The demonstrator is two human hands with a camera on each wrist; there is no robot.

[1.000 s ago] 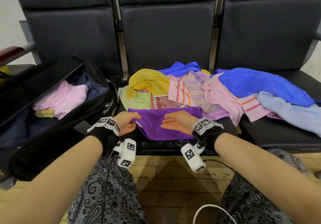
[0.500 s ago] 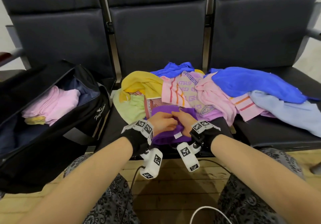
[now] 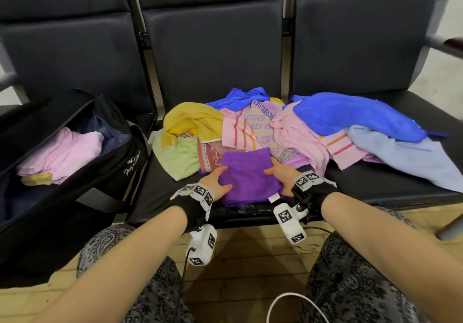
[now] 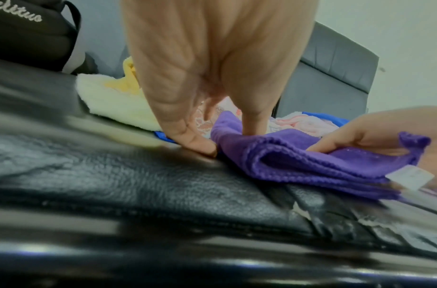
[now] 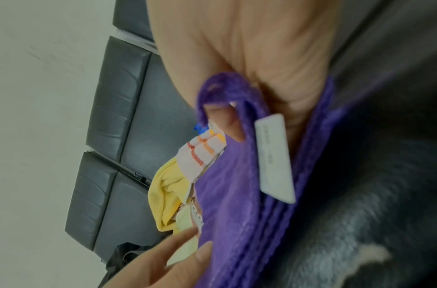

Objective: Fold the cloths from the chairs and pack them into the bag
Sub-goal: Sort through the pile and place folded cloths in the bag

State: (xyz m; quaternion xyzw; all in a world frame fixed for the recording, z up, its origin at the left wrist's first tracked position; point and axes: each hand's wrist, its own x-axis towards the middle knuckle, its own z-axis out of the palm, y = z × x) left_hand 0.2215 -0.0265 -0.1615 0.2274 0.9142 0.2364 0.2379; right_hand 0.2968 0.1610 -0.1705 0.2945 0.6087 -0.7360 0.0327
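A purple cloth (image 3: 248, 177), folded into a small thick square, lies at the front of the middle chair seat (image 3: 155, 192). My left hand (image 3: 216, 181) holds its left edge, with one digit on top and one at seat level in the left wrist view. My right hand (image 3: 280, 175) grips the right edge. There the cloth (image 5: 237, 214) curls over a finger beside a white label (image 5: 274, 155). The black bag (image 3: 120, 172) stands open on the left chair with folded pink cloths (image 3: 65, 152) inside.
Behind the purple cloth lies a loose pile: yellow (image 3: 195, 119), green (image 3: 180, 157), pink striped (image 3: 240, 127), blue (image 3: 345, 114) and light blue (image 3: 400, 152) cloths, spread across the middle and right seats. Below the seats is a wooden floor with a white cable (image 3: 288, 305).
The purple cloth went from a wide strip to a smaller folded square. My hands met at its middle, then moved apart to its left and right edges.
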